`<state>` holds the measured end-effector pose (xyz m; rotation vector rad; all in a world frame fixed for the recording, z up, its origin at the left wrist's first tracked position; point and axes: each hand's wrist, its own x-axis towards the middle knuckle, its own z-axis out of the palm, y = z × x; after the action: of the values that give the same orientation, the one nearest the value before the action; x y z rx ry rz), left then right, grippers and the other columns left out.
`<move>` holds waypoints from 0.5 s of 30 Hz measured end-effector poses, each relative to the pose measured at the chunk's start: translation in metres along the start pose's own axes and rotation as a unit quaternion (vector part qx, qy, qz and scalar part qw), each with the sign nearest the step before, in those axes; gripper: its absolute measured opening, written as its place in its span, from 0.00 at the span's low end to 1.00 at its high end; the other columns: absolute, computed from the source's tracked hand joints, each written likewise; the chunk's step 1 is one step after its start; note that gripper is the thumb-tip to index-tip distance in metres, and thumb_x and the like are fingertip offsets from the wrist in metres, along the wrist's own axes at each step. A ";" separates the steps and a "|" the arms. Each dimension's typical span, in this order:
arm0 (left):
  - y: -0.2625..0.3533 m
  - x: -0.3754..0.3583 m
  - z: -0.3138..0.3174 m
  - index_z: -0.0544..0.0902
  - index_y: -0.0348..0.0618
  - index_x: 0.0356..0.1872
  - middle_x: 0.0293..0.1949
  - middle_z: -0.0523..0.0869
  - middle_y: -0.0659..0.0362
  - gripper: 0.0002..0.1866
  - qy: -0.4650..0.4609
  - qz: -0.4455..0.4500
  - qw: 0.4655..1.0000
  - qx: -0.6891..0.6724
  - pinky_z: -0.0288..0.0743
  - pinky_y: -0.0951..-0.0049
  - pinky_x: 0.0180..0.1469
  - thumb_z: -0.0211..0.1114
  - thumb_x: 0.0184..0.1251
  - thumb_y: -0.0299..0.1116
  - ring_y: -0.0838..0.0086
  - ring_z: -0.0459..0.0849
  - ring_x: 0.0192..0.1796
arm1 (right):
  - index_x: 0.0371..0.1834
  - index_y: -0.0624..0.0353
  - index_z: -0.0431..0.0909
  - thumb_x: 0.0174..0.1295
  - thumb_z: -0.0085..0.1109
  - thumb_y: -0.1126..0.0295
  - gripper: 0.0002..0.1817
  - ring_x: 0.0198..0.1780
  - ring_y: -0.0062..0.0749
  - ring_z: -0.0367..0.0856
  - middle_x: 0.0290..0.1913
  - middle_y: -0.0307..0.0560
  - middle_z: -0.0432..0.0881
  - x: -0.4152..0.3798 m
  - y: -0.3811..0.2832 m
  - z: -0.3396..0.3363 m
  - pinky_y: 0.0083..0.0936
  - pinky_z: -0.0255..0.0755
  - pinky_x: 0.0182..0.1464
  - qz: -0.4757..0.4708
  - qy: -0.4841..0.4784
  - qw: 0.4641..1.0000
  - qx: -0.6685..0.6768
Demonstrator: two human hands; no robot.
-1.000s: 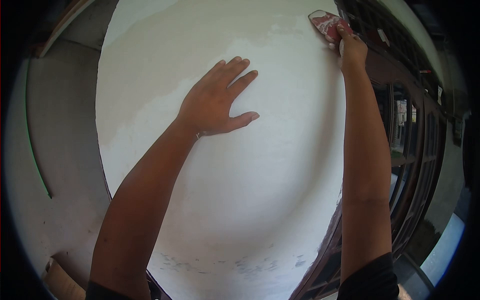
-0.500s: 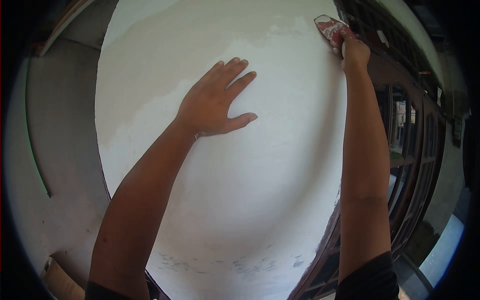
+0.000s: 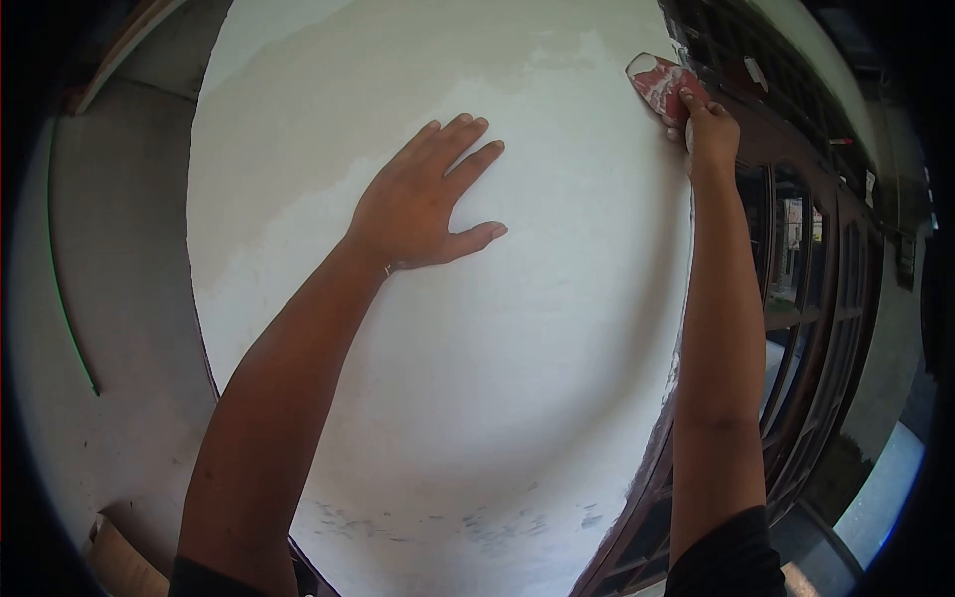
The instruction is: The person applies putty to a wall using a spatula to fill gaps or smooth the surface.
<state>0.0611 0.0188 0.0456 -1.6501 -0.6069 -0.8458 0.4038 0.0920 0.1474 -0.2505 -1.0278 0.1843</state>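
Note:
My left hand [image 3: 418, 199] lies flat on a white wall surface [image 3: 517, 328], fingers spread and thumb out to the right, holding nothing. At the upper right, my right hand [image 3: 708, 129] grips a red putty spreader [image 3: 665, 88] smeared with white paste. The spreader sits against the wall near its right edge, thumb on its near side and the other fingers partly hidden behind it. A greyer, damp-looking patch [image 3: 298, 109] spreads across the wall's upper left. Dark streaks [image 3: 487, 522] mark its lower part.
Dark wooden framing with glass panes [image 3: 791, 239] runs along the right of the white wall. To the left is a grey wall [image 3: 129, 259] with a thin green line [image 3: 62, 279] down it. A brown cardboard-like piece [image 3: 124, 557] stands at the lower left.
My right hand has moved slightly down with the spreader, which is turned a little more face-on. My left hand stays flat on the wall in nearly the same place.

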 end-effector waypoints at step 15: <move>-0.002 -0.001 0.000 0.72 0.49 0.70 0.72 0.69 0.54 0.38 0.007 0.007 1.000 -0.005 0.58 0.56 0.78 0.71 0.58 0.50 0.59 0.65 0.75 | 0.67 0.52 0.72 0.67 0.49 0.78 0.24 0.58 0.47 0.83 0.65 0.49 0.78 -0.036 -0.017 0.064 0.40 0.82 0.53 -0.554 -0.011 0.706 -0.441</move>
<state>0.0595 0.0198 0.0460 -1.6550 -0.5810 -0.8511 0.3312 0.0739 0.1536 -0.4438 -1.0666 -1.4602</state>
